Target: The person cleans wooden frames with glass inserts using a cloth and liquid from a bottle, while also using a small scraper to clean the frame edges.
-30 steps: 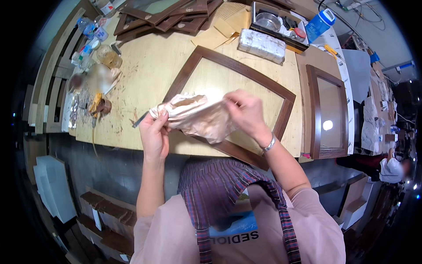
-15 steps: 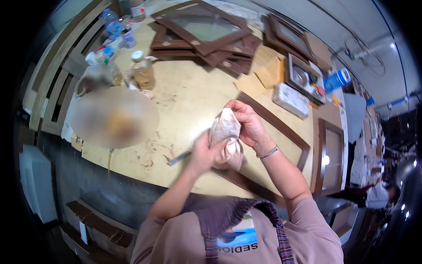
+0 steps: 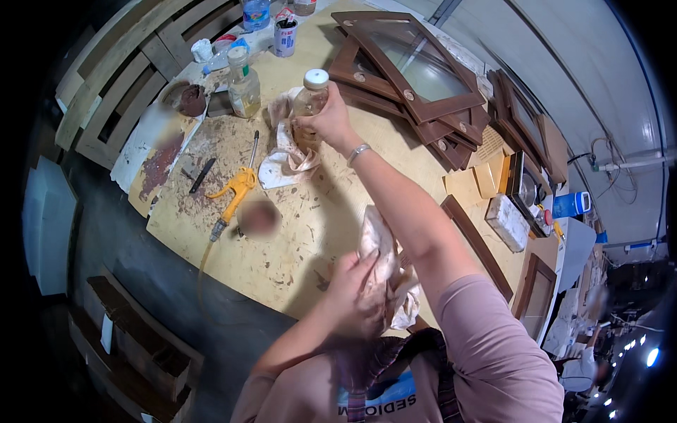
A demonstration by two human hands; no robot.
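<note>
With arm stretched forward across the pale worktable [image 3: 296, 233], my right hand [image 3: 330, 125] is wrapped round a clear bottle [image 3: 308, 106] with a white cap. The bottle stands upright beside a crumpled, stained cloth [image 3: 285, 166] and holds some brownish liquid. Close to my body, my left hand [image 3: 355, 285] grips a stained white rag [image 3: 381, 250], which bunches up and hangs past the fingers. Part of a brown frame [image 3: 479, 247] lies to the right, partly hidden behind my right arm.
Brown glazed frames [image 3: 416, 60] are stacked at the back. On the left lie a yellow blow gun [image 3: 241, 185] with a hose and a black-handled tool [image 3: 203, 176], near another capped bottle [image 3: 243, 92]. A white block [image 3: 506, 222] and blue container [image 3: 571, 204] are at right.
My right hand has let go of the rag and reached forward and left to take hold of the capped bottle. My left hand keeps the rag. The view has turned left.
</note>
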